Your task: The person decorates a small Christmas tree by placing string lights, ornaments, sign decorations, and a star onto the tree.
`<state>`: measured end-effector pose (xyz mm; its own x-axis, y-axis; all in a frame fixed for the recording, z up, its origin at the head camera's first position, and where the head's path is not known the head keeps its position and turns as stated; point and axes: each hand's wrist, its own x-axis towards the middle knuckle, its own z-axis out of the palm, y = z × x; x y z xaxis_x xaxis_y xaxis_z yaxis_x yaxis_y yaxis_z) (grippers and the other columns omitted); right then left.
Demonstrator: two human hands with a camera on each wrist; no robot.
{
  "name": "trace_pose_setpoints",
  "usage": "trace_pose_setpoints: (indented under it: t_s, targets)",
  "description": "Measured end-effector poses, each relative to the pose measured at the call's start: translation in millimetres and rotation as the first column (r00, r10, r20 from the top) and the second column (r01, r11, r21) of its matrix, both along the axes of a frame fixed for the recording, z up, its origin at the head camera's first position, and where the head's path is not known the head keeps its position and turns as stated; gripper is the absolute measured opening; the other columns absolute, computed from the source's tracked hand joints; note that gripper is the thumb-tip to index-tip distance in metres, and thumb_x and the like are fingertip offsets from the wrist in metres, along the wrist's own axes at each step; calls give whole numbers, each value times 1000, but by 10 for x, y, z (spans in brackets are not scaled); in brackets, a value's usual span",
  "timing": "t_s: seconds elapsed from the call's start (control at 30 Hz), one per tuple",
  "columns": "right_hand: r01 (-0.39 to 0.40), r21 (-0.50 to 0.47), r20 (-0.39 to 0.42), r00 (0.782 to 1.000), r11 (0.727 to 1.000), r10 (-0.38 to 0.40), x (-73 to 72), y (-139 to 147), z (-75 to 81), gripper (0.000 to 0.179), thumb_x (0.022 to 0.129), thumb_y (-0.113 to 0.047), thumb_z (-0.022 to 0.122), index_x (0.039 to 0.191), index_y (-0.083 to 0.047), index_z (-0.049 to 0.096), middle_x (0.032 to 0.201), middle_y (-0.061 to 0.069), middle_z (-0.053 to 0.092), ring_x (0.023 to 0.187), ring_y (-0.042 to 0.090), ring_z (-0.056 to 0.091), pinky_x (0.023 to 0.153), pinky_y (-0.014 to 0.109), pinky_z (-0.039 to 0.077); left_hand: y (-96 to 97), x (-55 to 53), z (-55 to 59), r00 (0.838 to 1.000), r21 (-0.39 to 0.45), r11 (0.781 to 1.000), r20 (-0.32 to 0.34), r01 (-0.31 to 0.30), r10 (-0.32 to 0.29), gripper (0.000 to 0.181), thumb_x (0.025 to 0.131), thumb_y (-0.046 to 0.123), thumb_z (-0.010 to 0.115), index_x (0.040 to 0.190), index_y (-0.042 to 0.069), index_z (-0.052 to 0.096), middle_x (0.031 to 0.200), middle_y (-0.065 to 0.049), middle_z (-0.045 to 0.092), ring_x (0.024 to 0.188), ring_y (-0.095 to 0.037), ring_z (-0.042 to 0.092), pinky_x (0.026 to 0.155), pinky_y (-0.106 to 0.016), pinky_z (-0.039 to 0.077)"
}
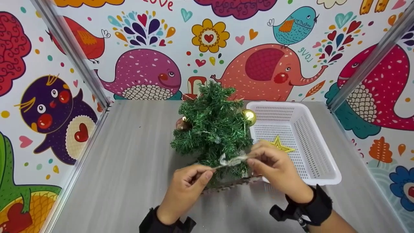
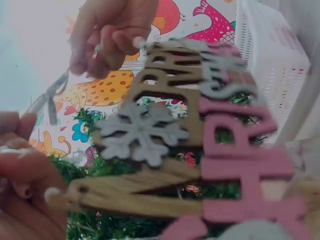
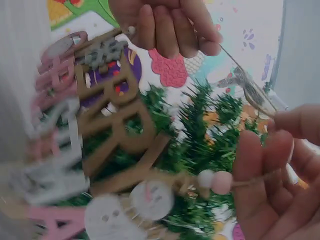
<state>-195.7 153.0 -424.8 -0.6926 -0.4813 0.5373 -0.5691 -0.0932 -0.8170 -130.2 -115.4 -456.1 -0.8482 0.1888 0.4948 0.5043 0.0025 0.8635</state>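
My left hand (image 1: 190,184) and right hand (image 1: 278,168) each pinch a thin cord (image 3: 235,62) between thumb and fingers. The cord is drawn out between them, with a shiny translucent strip (image 1: 237,160) on it. From the cord hangs a wooden letter sign (image 2: 250,172) in brown, pink and white, reading in part "MERRY". A white snowflake (image 2: 142,132) and a snowman (image 3: 150,200) decorate it. Pale beads (image 3: 221,182) sit at its corner near my right fingers. In the head view the sign shows only as a thin edge, in front of the small green Christmas tree (image 1: 210,126).
A gold bauble (image 1: 249,117) hangs on the tree's right side and a brownish bauble (image 1: 182,124) on its left. To the right stands a white perforated basket (image 1: 323,152) with a gold star (image 1: 286,148) in it. Patterned panels (image 1: 207,64) enclose the grey table (image 1: 126,168).
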Motion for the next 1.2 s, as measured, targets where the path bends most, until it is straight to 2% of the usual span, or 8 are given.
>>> trace_pose_setpoints:
  t_s: [0.13,0.3,0.47,0.53,0.73,0.9,1.0,1.2]
  targets:
    - [142,30,-37,989,989,-141,-133,-70,134,17,93,17,63,101,4,71,96,2,65,58,14,60,48,27,52,72,-159,142,984,-50,984,-67,-170,166,13,100,4,66,108,1,76,66,-3,55,56,-1,39,47,-23,38]
    - [340,154,-33,940,928,-339,-332,-162,219,15,92,6,73,101,-5,76,82,1,67,57,10,58,50,24,50,87,-298,249,946,-150,936,-106,-318,305,11,99,10,70,107,5,76,67,8,51,57,3,35,51,-20,34]
    - [338,225,123,921,914,-370,-523,-227,181,10,96,-2,72,104,-8,74,83,8,68,53,14,60,49,32,56,117,-384,212,892,-289,844,-146,-451,427,5,97,13,72,101,11,76,66,11,46,56,2,33,51,-18,30]
    - [314,235,185,915,920,-359,-577,-237,142,10,99,-3,68,106,-7,73,83,11,68,51,16,60,47,36,56,132,-414,176,880,-310,824,-138,-474,454,7,97,13,73,102,11,77,66,11,48,55,2,35,51,-17,30]
    - [327,273,183,906,905,-383,-620,-221,11,17,100,2,62,113,-5,72,88,11,72,57,13,61,52,29,55,121,-471,69,886,-322,832,-54,-452,461,19,101,17,69,115,7,76,73,6,59,59,-1,44,54,-20,38]
    - [395,317,0,909,862,-417,-502,-187,-114,24,93,6,71,109,-11,76,87,1,74,66,7,64,60,23,54,50,-431,2,901,-332,858,50,-392,431,24,104,23,65,121,10,75,80,5,64,66,-3,48,63,-22,41]
    - [404,304,-105,914,863,-391,-425,-178,-174,21,90,4,76,104,-11,76,86,-2,71,66,6,62,58,23,54,20,-407,-33,908,-318,879,105,-356,406,20,103,20,65,118,11,76,83,4,66,66,-4,49,62,-21,41]
    - [460,201,-274,874,865,-401,-451,-205,-219,21,86,10,76,100,-6,75,94,3,70,79,7,61,66,21,53,41,-446,-89,886,-248,879,124,-407,446,18,101,16,68,115,13,78,90,2,69,71,-7,53,64,-21,44]
